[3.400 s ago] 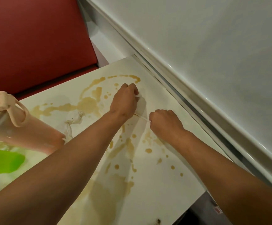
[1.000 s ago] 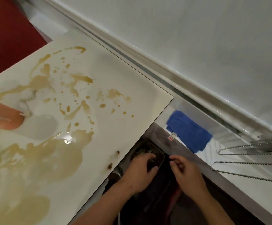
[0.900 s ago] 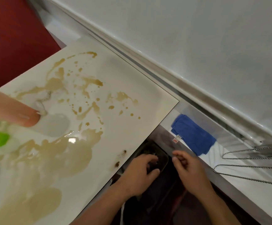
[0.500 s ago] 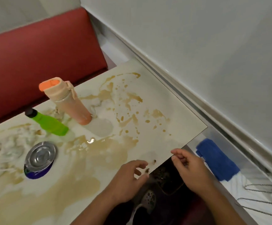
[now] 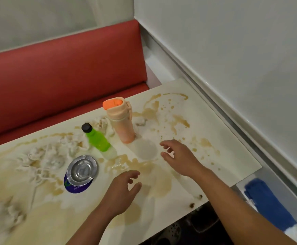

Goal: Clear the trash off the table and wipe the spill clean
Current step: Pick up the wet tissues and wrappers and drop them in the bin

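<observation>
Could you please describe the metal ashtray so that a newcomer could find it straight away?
On the stained white table, look nearer than the green bottle. The ashtray rests on a purple disc. It is the only shiny silver item there.

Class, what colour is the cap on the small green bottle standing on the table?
Black, seen in the head view: the cap.

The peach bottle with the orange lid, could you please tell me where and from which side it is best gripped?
Probably grip the peach bottle round its smooth mid-body, below the lid. It stands upright, and the right hand, open, is nearest its base. Come from the right: the green bottle crowds its left.
</observation>
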